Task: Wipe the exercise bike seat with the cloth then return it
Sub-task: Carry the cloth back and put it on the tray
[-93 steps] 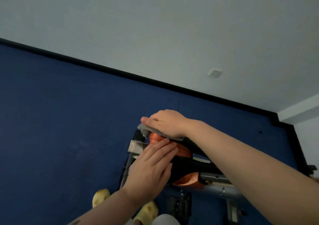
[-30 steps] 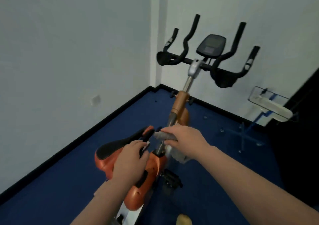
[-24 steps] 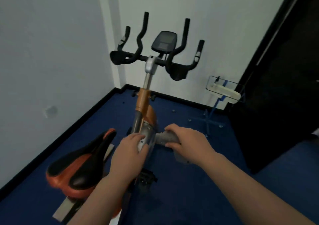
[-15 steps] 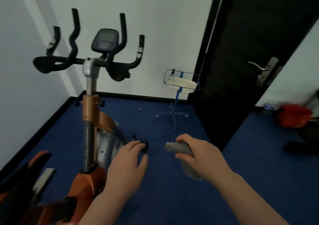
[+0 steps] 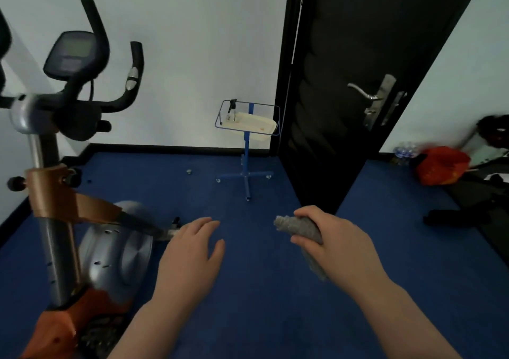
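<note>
My right hand (image 5: 338,244) grips a bunched grey cloth (image 5: 298,227), held in the air over the blue floor, with one end poking out to the left and the rest hanging below the palm. My left hand (image 5: 190,256) hovers beside it, empty, fingers loosely spread. The orange and black exercise bike (image 5: 63,209) fills the left side, showing its handlebars, console, post and silver flywheel. Its seat is out of view. A blue wheeled stand with a white tray (image 5: 248,123) stands ahead against the far wall.
A black door (image 5: 355,83) with a metal handle stands open on the right. Beyond it lie a red bag (image 5: 442,165), bottles and dark objects on the floor. Blue floor (image 5: 248,303) stretches between me and the stand.
The view has swung right, away from the bike seat, toward the stand and the door. My left hand came off the bike. My right hand kept the cloth throughout.
</note>
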Motion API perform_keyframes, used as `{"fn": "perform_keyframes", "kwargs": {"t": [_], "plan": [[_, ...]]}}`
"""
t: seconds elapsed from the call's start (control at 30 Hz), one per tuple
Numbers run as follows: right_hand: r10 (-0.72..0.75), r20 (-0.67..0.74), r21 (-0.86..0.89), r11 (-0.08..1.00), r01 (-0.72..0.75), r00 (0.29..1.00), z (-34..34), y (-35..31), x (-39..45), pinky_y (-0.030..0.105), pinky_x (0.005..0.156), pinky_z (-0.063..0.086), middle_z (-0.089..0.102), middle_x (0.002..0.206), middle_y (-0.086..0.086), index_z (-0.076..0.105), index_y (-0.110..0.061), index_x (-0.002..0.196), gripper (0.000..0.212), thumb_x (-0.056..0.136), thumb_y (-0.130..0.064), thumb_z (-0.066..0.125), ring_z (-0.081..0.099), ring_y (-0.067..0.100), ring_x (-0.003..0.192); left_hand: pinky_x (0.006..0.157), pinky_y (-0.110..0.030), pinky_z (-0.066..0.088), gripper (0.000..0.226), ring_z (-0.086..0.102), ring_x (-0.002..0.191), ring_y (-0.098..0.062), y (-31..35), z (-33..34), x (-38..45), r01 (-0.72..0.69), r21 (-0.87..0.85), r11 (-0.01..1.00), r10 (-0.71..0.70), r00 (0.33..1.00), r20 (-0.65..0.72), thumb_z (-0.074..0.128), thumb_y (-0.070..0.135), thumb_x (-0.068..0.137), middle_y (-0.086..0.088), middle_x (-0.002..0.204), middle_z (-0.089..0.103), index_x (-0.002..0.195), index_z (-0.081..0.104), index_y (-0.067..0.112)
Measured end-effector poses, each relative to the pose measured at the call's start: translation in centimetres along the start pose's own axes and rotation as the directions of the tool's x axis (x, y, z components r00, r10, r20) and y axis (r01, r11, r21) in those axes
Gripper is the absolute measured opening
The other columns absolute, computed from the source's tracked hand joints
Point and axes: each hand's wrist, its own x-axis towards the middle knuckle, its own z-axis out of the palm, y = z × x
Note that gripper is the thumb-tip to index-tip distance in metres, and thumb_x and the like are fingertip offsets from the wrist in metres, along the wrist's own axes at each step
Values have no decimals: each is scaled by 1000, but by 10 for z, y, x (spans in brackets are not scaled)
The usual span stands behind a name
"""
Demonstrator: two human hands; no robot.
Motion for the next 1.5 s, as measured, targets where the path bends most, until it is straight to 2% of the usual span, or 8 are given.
{"fn": "perform_keyframes", "kwargs": {"t": [0.13,0.37,0.53,0.67,0.83,1.1,1.3,1.5], "plan": [[-3,-16,11,1000,3,1000,2,8,42,14,56,37,59,83,-19,50,-43,111,30,84,-51,61,55,-1,73,104,-33,37,41,43,126,-15,-2,3,45,12,14,1000,-12,1000,-15,52,33,90,5,137,51,129,54,19],[4,57,-36,999,-2,998,17,6,144,11,59,37,61,89,-19,49,-44,111,28,85,-50,60,55,-1,80,104,-30,33,42,38,130,-13,-15,13,151,-26,4,1000,26,1000,4,49,36,92,8,140,47,132,51,21],[13,69,-19,1000,-12,998,22,-6,221,14,64,40,60,92,-21,50,-43,111,28,86,-49,60,55,-1,84,104,-29,33,42,39,129,-11,-26,7,234,-86,20,996,85,996,24,48,37,92,10,140,46,132,51,25],[23,91,-18,1000,-21,996,23,-1,278,29,76,48,61,102,-18,49,-39,117,32,88,-46,59,57,4,92,103,-31,33,41,39,129,-14,-24,12,296,-108,6,994,108,993,39,49,35,92,8,139,47,130,53,22],[32,84,-17,999,-31,996,27,24,347,26,76,44,60,108,-18,46,-40,121,37,87,-47,59,56,5,98,101,-29,35,41,41,127,-12,-17,34,361,-155,-8,988,155,985,69,49,37,91,9,137,49,129,54,24],[-60,100,25,998,57,993,23,77,464,26,80,42,61,112,-16,47,-38,120,38,86,-45,61,55,6,101,100,-30,37,39,43,125,-13,6,76,479,-106,13,994,105,991,87,52,37,90,8,136,50,127,55,25],[-103,104,30,994,101,989,21,114,549,30,80,46,62,114,-15,50,-36,121,41,84,-42,65,57,10,101,99,-34,38,39,46,123,-17,18,97,562,-35,-24,999,36,998,44,56,33,88,4,133,54,125,57,20],[-41,130,72,997,32,991,38,131,624,30,73,49,65,105,-15,53,-36,115,38,81,-42,68,59,7,93,99,-32,38,40,44,124,-16,-1,109,621,40,-39,998,-37,997,72,53,35,90,5,135,52,127,56,21]]}}
